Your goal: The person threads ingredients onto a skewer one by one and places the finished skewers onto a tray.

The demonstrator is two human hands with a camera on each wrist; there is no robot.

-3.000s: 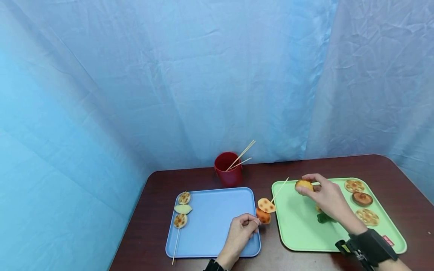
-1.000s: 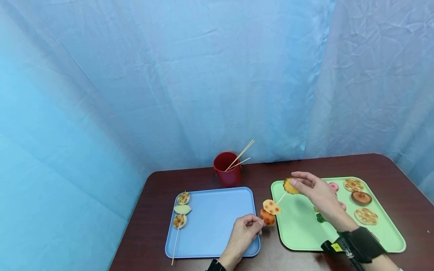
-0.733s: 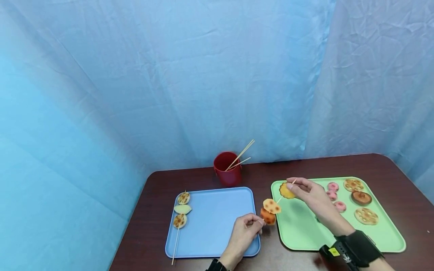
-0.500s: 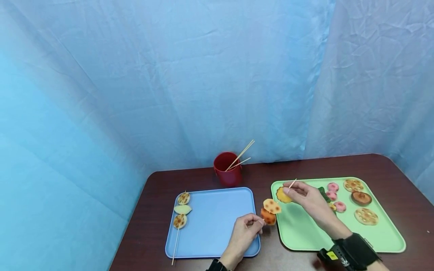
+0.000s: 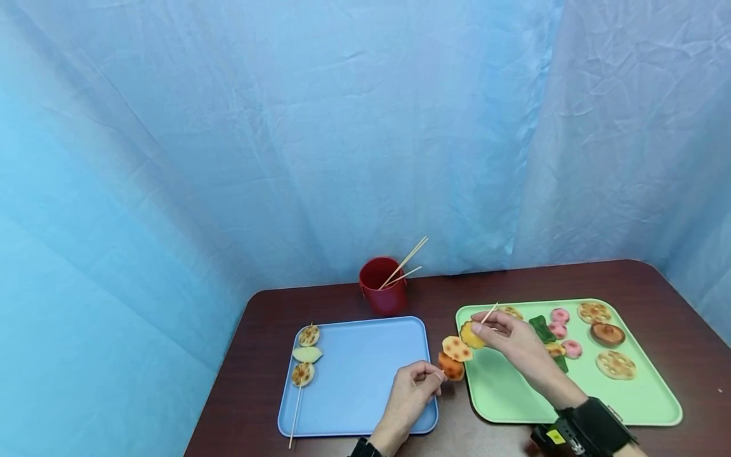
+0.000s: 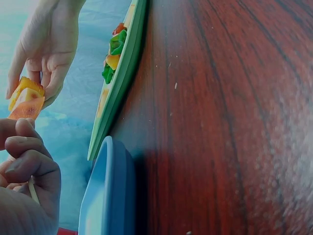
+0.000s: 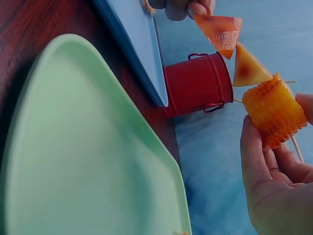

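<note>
My left hand [image 5: 407, 390] pinches the lower end of a bamboo skewer [image 5: 490, 312] above the blue tray's right edge. Threaded on it are a reddish-orange toy food piece [image 5: 451, 366] and, above that, a pale tan piece with brown spots [image 5: 457, 348]. A ridged yellow corn piece [image 7: 274, 112] sits on the same skewer, gripped between the thumb and fingers of my right hand [image 5: 516, 346]. The corn lies right against the tan piece in the head view, and the skewer tip sticks out beyond it. Curled left fingers [image 6: 32, 164] partly hide the skewer's lower end.
A finished-looking skewer [image 5: 296, 406] with several pieces lies on the blue tray [image 5: 354, 433]. The green tray [image 5: 502, 416] holds pink rings, green pieces, a mushroom slice [image 5: 608, 334] and lotus slices [image 5: 616, 365]. Behind stands a red bucket [image 5: 389, 299] with bamboo skewers.
My right hand has brought the corn piece left onto the skewer tip and slid it down to the tan piece. My left hand has shifted slightly right, then stayed put.
</note>
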